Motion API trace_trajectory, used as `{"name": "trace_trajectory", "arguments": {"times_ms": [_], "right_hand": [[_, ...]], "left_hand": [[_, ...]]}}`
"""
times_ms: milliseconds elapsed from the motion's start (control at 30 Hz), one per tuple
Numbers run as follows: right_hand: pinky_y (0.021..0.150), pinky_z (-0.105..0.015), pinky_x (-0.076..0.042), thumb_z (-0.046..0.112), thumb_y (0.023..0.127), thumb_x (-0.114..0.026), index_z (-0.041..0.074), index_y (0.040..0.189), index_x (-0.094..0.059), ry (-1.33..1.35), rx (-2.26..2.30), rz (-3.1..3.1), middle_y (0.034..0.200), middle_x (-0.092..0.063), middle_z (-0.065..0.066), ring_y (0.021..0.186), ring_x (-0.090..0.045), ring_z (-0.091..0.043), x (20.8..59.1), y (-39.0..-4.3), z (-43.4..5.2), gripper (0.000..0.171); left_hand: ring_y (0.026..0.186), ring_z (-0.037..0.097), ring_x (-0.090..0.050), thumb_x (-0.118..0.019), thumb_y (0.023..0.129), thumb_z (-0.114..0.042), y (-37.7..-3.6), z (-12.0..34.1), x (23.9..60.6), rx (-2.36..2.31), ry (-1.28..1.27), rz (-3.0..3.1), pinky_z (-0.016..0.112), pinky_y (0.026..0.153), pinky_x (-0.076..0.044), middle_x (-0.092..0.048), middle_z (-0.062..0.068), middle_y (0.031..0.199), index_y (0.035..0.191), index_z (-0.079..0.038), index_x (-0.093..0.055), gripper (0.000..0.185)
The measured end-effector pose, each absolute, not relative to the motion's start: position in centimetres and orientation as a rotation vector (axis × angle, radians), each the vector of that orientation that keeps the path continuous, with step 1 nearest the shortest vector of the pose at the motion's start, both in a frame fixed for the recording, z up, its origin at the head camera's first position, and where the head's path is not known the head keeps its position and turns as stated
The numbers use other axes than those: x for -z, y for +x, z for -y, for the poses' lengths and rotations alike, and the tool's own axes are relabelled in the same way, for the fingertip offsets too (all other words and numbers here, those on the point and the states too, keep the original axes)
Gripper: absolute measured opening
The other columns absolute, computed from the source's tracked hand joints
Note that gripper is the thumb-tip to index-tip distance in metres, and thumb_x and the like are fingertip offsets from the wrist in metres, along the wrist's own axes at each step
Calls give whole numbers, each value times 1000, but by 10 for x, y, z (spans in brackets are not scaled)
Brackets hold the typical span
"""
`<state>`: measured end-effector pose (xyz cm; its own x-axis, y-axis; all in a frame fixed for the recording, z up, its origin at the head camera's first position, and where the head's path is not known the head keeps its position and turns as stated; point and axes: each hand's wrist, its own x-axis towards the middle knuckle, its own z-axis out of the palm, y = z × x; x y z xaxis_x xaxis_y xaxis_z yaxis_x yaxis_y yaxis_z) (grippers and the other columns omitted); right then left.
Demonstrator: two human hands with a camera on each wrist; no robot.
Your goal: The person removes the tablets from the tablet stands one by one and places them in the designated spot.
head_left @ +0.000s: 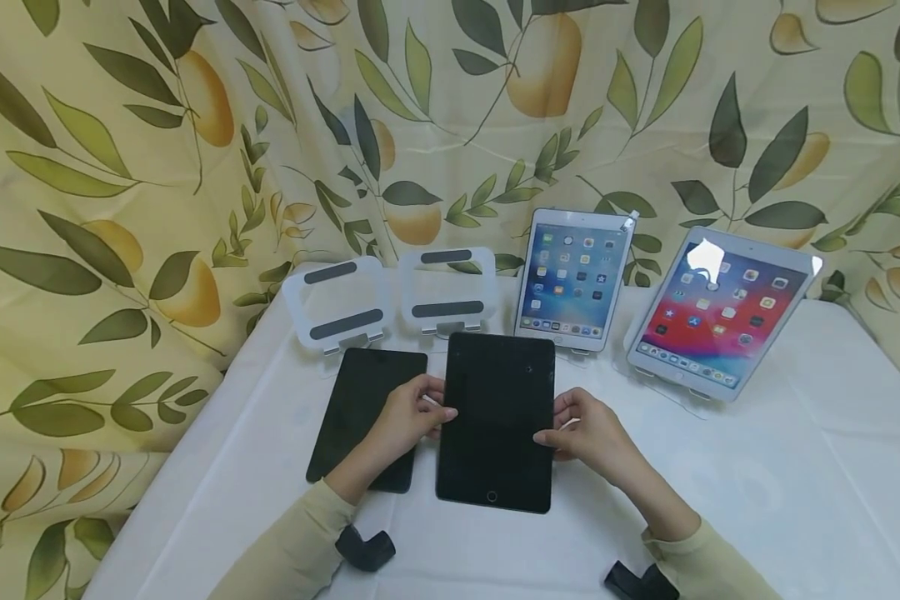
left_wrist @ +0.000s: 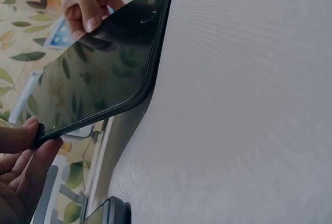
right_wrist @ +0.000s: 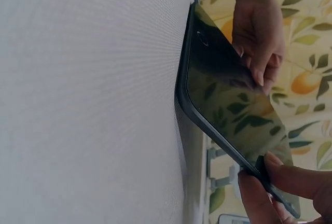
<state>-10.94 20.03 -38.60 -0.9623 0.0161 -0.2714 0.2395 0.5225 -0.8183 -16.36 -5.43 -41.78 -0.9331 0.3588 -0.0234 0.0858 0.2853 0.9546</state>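
Held tablet [head_left: 495, 425], dark-faced, round button at near end: over white cloth [head_left: 795, 467], between both hands, just right of a second dark tablet [head_left: 360, 400]. Left hand [head_left: 412, 412]: pinching the left long edge, thumb over the front, fingers bent at the rim. Right hand [head_left: 588, 429]: like pinch on the opposite edge, slightly nearer the button end. Handling, as judged: best kept light and even on both sides, thumbs to the margins to spare the glass, button end steady during any change of tilt. Whole in head view alone: left stand [head_left: 345, 327] and right stand [head_left: 447, 309], white with grey pads, plus blue-screened tablet [head_left: 576, 275] and red-screened tablet [head_left: 720, 317], propped at right. Plain in wrist views alone: slant of the held tablet, button end low, far end raised, slim side profile, leaves mirrored in the glass. Contact of button end with cloth: uncertain.
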Motion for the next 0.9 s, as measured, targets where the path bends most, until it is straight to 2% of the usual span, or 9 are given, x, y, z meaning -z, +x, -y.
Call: {"name": "trace_trajectory", "arguments": {"times_ms": [300,633,900], "right_hand": [[65,-35,-57,2,82,-70,-6,113,-43,128,1530,-2401,91,-56,-14,73,-65,-18,397,-113,-204,42],[65,-34,-57,0,81,-70,-9,113,-44,126,1528,-2375,88,-58,-13,70,-62,-16,403,-115,-204,42],[65,-32,-57,0,80,-71,-10,111,-46,163,1517,-2373,85,-60,-12,67,-60,-15,414,-117,-203,41]], "left_hand": [[79,15,-62,-71,81,-2,-165,57,421,-1653,362,-2356,27,59,-55,-62,16,101,116,5,-56,39],[67,10,-60,-71,82,-4,-170,57,432,-1611,332,-2376,28,56,-55,-65,13,88,113,6,-58,36],[62,9,-58,-72,81,-3,-171,56,436,-1573,312,-2358,27,54,-55,-62,12,87,113,8,-58,36]]}}
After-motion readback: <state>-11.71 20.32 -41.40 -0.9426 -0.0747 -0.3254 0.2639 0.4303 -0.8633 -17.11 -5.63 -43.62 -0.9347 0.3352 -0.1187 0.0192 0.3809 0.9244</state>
